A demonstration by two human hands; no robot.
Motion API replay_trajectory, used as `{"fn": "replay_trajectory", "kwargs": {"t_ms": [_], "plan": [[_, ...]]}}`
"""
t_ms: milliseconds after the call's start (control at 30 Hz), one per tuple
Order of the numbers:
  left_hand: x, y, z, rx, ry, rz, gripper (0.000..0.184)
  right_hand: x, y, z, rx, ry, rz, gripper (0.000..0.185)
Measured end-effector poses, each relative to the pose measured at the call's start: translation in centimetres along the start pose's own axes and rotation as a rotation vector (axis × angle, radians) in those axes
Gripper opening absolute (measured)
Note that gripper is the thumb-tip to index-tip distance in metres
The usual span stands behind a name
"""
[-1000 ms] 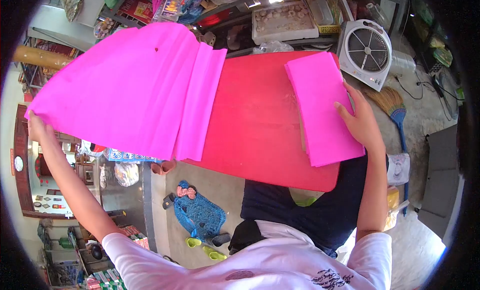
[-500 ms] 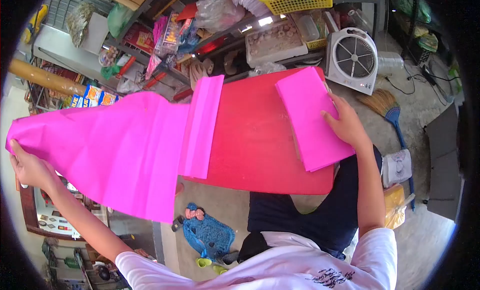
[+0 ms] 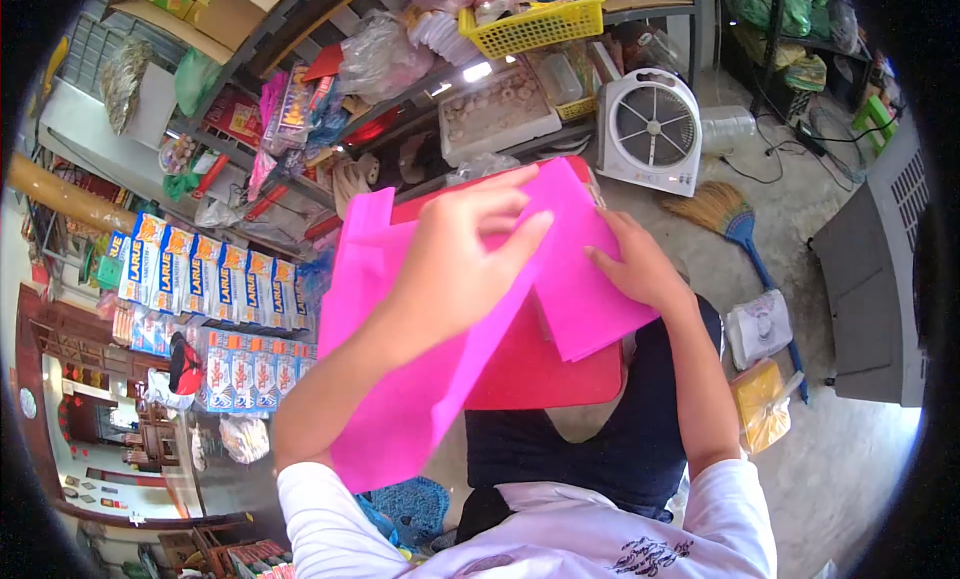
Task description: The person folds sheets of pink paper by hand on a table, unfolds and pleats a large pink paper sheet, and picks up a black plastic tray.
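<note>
A large bright pink sheet (image 3: 385,419), paper-like, is bent over above the red board (image 3: 545,369) in front of me. My left hand (image 3: 460,254), slightly blurred, is over it with thumb and fingertips curled close together around the sheet's edge; the exact contact is partly hidden. On the board's right part lies a flat pink stack (image 3: 590,299), seemingly folded sheets. My right hand (image 3: 640,264) grips its right edge, thumb on top and fingers beyond the edge.
A white box fan (image 3: 652,129) stands beyond the board, with a broom (image 3: 745,229) on the floor to its right. Beer cartons (image 3: 205,279) are stacked at left. Crowded shelves hold a yellow basket (image 3: 535,24). A grey appliance (image 3: 880,279) stands far right.
My left hand has swung from the far left to the middle, bringing the sheet's end over toward the stack. My right hand keeps its grip. The view has turned left.
</note>
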State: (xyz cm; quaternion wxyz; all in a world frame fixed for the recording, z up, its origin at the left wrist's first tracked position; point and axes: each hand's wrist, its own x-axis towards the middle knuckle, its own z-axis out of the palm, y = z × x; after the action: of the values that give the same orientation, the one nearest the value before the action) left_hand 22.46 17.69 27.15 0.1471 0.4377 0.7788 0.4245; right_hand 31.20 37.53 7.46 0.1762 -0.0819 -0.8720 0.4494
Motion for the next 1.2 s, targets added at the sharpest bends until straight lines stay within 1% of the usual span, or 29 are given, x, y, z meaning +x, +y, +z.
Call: {"fn": "replay_trajectory", "kwargs": {"t_ms": [100, 167, 233, 267, 333, 367, 467, 500, 533, 600, 633, 700, 733, 800, 833, 867, 933, 1033, 1100, 1133, 1167, 1200], "plan": [[3.1, -6.8, 3.6, -0.165, -0.041, -0.080, 0.029, 0.0, -0.4, -0.3, 0.040, 0.014, -0.009, 0.052], [3.7, -8.4, 5.2, -0.321, -0.042, -0.103, 0.034, 0.2, 0.2, -0.5, 0.041, 0.002, -0.023, 0.049], [1.6, -9.3, 5.9, -0.493, -0.001, -0.114, 0.040, -0.2, 1.3, -0.7, 0.116, 0.009, -0.128, 0.044], [0.4, -9.4, 5.5, -0.259, 0.037, -0.025, 0.043, -0.4, 1.6, -0.6, 0.159, 0.006, -0.178, 0.043], [-2.5, -9.2, 3.7, 0.214, 0.107, 0.155, 0.050, 0.4, 0.4, -0.8, 0.201, -0.020, 0.055, 0.044], [-4.1, -9.3, 3.4, 0.221, 0.176, 0.104, 0.045, 0.7, -0.3, -1.0, 0.220, -0.034, 0.173, 0.047], [-9.6, -12.9, 1.2, 0.259, 0.274, -0.116, 0.042, 0.8, -1.5, -1.9, 0.260, -0.053, 0.285, 0.055], [-11.6, -14.5, 0.8, 0.253, 0.343, -0.187, 0.042, 0.9, -1.7, -1.9, 0.342, -0.001, 0.294, 0.055], [-13.8, -16.2, 0.5, 0.246, 0.413, -0.258, 0.041, 1.0, -1.6, -1.9, 0.281, -0.031, 0.258, 0.054], [-18.0, -18.8, 0.0, 0.404, 0.593, -0.383, 0.042, 1.1, -1.5, -1.9, 0.154, -0.090, 0.184, 0.052], [-20.0, -20.2, -0.3, 0.424, 0.694, -0.455, 0.041, 1.1, -2.0, -2.0, 0.032, -0.116, 0.111, 0.048], [-23.3, -22.0, -0.7, 0.464, 0.898, -0.598, 0.038, 0.8, -2.4, -1.2, -0.027, -0.098, 0.049, 0.044], [-24.3, -22.4, -0.8, 0.373, 0.926, -0.685, 0.037, 0.7, -2.6, -0.8, -0.057, -0.089, 0.015, 0.042], [-25.9, -22.5, -0.9, 0.181, 0.982, -0.858, 0.035, 0.9, -2.9, 0.0, 0.068, -0.033, 0.103, 0.040], [-27.2, -23.6, -0.7, 0.140, 0.953, -0.855, 0.034, 1.0, -3.0, 0.4, 0.128, -0.007, 0.146, 0.039], [-28.6, -25.6, -0.3, 0.097, 0.927, -0.852, 0.034, 1.1, -3.1, 0.6, 0.121, 0.002, 0.125, 0.038], [-29.7, -26.4, 0.0, 0.040, 0.881, -0.872, 0.037, 1.0, -3.2, 1.0, 0.109, 0.021, 0.082, 0.036], [-29.6, -26.5, -0.3, -0.039, 0.820, -0.924, 0.042, 0.6, -3.3, 1.3, -0.006, -0.091, -0.031, 0.038], [-29.0, -25.8, -0.4, -0.143, 0.793, -0.933, 0.044, 0.3, -4.1, 1.9, -0.065, -0.156, -0.095, 0.042], [-28.8, -25.3, -0.5, -0.173, 0.784, -0.945, 0.042, 0.1, -4.4, 2.2, -0.094, -0.190, -0.127, 0.045], [-28.4, -24.9, -0.7, -0.205, 0.775, -0.956, 0.040, -0.1, -4.5, 2.5, -0.104, -0.224, -0.138, 0.054], [-28.2, -24.7, -0.7, -0.237, 0.767, -0.967, 0.039, -0.1, -4.8, 2.7, -0.111, -0.239, -0.159, 0.056]]}}
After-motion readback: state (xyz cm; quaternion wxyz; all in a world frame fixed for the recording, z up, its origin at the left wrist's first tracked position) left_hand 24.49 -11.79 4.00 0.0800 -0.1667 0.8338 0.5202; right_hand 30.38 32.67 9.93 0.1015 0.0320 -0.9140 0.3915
